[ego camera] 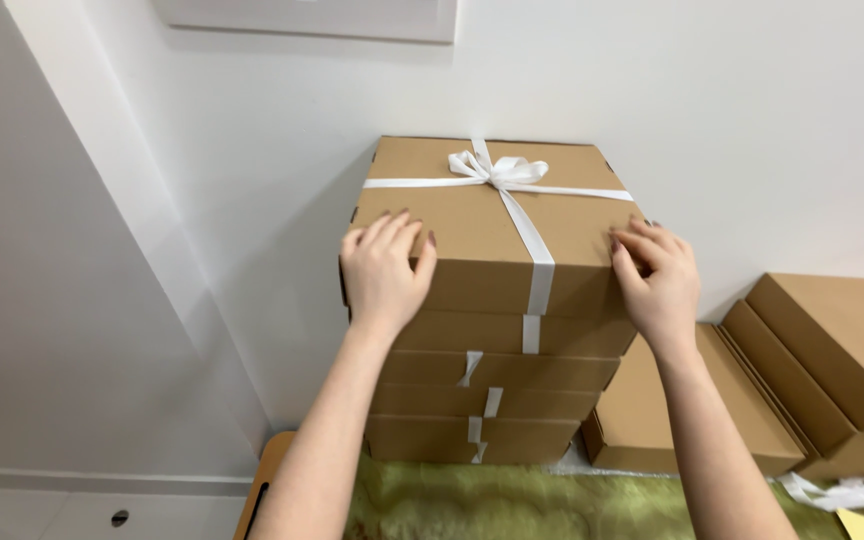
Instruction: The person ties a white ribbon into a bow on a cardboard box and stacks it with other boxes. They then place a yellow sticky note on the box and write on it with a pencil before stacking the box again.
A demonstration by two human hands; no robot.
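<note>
Left hand is spread flat with fingers loosely apart, resting on the near-left corner of the top box, thumb hooked over the front edge; right hand does the same on the near-right corner, fingers curled a bit and pressing the lid and side — neither one is closed around anything, just palms and fingertips on cardboard. That top box is plain brown, tied crosswise with a white ribbon and a bow at about 12 o'clock from the hands; it sits at the top of a stack of boxes of the same kind, each showing a strip of white ribbon down the front. The stack is pushed up near the white wall; at 4 o'clock from the right hand there are more brown boxes leaning against each other, with no ribbon on them that I can see, and a loose bit of white ribbon lies just in front of them. Everything stands on a worktop covered with a green patterned cloth — a wooden edge peeks out at 7 o'clock.
</note>
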